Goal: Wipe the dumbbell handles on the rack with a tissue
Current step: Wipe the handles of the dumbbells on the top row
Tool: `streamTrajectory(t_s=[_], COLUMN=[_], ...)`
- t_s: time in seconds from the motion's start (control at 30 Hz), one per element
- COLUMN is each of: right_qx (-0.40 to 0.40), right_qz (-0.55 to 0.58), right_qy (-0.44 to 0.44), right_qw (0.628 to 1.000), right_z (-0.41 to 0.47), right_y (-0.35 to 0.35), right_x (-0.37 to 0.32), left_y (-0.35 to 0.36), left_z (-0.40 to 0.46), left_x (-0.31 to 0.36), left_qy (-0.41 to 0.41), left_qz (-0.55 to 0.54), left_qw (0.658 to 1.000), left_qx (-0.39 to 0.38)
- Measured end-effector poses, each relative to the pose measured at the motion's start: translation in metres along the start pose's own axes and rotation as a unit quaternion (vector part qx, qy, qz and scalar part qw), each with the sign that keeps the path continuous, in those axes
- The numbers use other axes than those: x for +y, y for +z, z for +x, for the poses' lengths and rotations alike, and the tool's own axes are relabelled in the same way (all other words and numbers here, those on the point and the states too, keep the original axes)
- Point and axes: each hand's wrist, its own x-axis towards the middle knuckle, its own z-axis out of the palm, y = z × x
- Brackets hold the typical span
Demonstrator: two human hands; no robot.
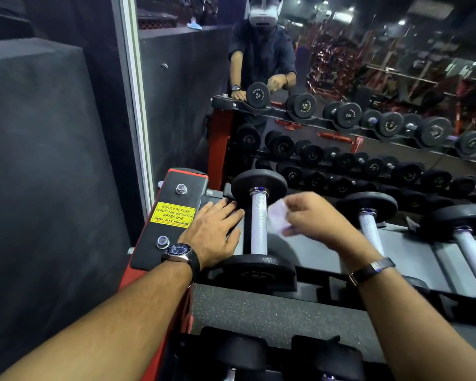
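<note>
In the head view, a tissue (pixel 277 217) is pinched in the clenched grip of the right hand (pixel 311 218), just right of the first handle (pixel 259 224), close to it; contact cannot be told. The left hand (pixel 215 232) is laid flat, released, on the rack (pixel 176 243), left of that handle. Open room is seen between it and the next dumbbell (pixel 368 215) to the right.

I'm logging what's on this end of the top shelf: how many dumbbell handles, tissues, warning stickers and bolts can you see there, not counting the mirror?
Dumbbell handles: 3, nearest, middle, far right
Tissues: 1, held in the right hand, tissue
Yellow stickers: 1
Bolts on the end plate: 2
Total: 7
</note>
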Motion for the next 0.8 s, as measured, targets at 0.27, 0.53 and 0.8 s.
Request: streamTrajectory(t_s=[0.27, 0.53, 0.8], right_qx=[0.028, -0.004, -0.07], right_qz=[-0.445, -0.543, -0.547], right_qy=[-0.381, -0.521, -0.532], right_qw=[0.81, 0.659, 0.642], right_z=[0.012, 0.027, 0.025], right_y=[0.015, 0.009, 0.012], right_x=[-0.031, -0.034, -0.044], left_y=[0.002, 0.007, 0.006], left_z=[0.003, 0.003, 0.004], left_x=[-0.003, -0.013, -0.01], left_qy=[-0.003, 0.037, 0.03], left_qz=[-0.01, 0.031, 0.035], left_qw=[0.999, 0.999, 0.998], left_qx=[-0.031, -0.021, -0.03])
